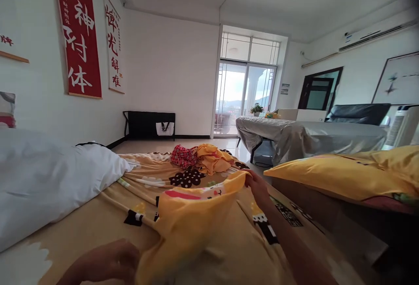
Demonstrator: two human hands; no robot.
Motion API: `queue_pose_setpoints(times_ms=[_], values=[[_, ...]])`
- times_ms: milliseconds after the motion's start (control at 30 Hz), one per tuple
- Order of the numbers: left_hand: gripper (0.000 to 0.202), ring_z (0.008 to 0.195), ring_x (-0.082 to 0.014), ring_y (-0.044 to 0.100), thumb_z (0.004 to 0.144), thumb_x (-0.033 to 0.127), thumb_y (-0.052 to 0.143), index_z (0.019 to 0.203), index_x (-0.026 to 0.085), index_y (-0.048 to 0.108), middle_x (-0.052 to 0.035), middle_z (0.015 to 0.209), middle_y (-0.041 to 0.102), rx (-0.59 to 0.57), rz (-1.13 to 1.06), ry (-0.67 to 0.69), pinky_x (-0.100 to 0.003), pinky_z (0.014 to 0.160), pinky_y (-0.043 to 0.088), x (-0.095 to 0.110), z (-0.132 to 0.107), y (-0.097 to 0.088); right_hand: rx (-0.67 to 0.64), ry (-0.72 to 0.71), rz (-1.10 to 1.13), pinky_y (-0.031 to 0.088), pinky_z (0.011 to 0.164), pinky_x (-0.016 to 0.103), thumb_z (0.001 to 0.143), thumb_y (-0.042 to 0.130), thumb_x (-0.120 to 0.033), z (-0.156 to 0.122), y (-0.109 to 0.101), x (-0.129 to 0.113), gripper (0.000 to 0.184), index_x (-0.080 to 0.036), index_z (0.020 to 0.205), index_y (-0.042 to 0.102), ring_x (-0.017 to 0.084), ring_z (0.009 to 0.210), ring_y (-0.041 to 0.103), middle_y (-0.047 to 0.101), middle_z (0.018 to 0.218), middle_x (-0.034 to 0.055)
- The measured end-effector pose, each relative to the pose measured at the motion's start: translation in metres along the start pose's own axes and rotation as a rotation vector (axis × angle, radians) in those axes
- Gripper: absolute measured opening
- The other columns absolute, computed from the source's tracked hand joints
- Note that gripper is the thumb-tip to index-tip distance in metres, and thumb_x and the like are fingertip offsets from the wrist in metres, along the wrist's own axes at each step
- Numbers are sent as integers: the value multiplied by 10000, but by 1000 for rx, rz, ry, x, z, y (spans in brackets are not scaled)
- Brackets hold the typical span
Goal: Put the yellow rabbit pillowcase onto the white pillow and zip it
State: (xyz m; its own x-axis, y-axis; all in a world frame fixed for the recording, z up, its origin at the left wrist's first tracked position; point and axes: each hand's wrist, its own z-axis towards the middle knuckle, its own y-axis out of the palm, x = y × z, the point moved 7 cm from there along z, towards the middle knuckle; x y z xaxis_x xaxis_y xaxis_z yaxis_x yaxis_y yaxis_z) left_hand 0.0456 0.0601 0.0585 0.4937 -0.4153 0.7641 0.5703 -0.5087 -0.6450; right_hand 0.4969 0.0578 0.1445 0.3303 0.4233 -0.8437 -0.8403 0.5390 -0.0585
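A yellow pillowcase [193, 219] with a cartoon print is stretched across the bed in front of me. My right hand [257, 184] is reached forward and pinches its far edge. My left hand [111, 261], low at the near edge of the view, is curled against the near part of the same cloth; its fingers look closed on it, partly hidden. Under the cloth lies a tan printed bedsheet [98, 219].
A white pillow [49, 180] lies on the left of the bed. A heap of red checked and orange clothes [203, 157] sits at the bed's far end. A yellow pillow [343, 173] rests at right. A covered table [304, 139] stands beyond, near a glass balcony door [244, 97].
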Motion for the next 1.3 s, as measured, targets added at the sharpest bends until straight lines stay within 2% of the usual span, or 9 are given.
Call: queue_pose_setpoints(times_ms=[100,267,367,500,633,800,933,1067,1300], values=[[207,767,-187,591,786,360,558,801,210,699,-12,807,681,-69,116,68,-244,692,450,32,12,17,-133,49,31,382,537,238,657,613,-434,-11,0,-9,375,-142,882,685,124,579,491,621,677,27],[320,1047,-233,571,838,366,485,1040,175,644,-90,1114,656,245,142,266,-311,921,411,84,63,14,-243,12,84,438,663,249,695,591,-347,-26,11,-42,314,-172,934,694,153,751,575,678,877,57],[511,1207,-271,506,781,398,577,1254,208,560,-100,1339,553,36,160,316,-340,1019,355,83,87,44,-228,-59,43,448,674,249,718,597,-345,-36,-1,-68,268,-194,911,704,157,777,583,682,916,48],[429,1010,-252,616,836,465,484,1182,243,606,-46,1151,669,-217,140,232,-286,830,451,52,88,81,-288,-153,-180,467,649,281,729,592,-366,-55,-36,-94,242,-204,837,736,184,723,593,699,843,60],[266,784,-202,605,793,340,494,968,192,630,-23,891,672,-176,242,265,-235,629,407,37,81,88,-386,-94,-343,459,566,284,700,615,-364,-71,-73,-82,230,-196,783,749,184,615,586,691,725,65],[86,844,-186,539,624,175,572,641,179,487,-23,894,603,-118,326,380,-270,761,391,62,78,91,-289,-21,-411,381,475,246,674,628,-352,-72,-101,-56,198,-175,737,692,131,514,489,613,612,14],[261,1030,-222,508,597,158,591,515,168,343,-32,1021,604,-72,363,531,-341,954,347,104,58,84,-140,-74,-412,364,493,239,659,649,-372,-66,-111,-54,200,-200,656,548,119,533,444,523,573,-39],[247,1160,-275,457,716,263,578,530,183,437,-62,1131,618,-69,409,626,-412,1045,269,131,31,82,-115,-2,-244,425,572,266,616,660,-330,-64,-110,-45,239,-212,610,452,156,626,532,614,652,-6],[281,659,-135,443,725,352,527,555,185,377,21,607,481,-65,258,413,-239,607,368,118,21,71,5,119,222,368,495,214,577,695,-288,-60,-90,-50,255,-218,692,478,107,518,473,560,579,-45]])
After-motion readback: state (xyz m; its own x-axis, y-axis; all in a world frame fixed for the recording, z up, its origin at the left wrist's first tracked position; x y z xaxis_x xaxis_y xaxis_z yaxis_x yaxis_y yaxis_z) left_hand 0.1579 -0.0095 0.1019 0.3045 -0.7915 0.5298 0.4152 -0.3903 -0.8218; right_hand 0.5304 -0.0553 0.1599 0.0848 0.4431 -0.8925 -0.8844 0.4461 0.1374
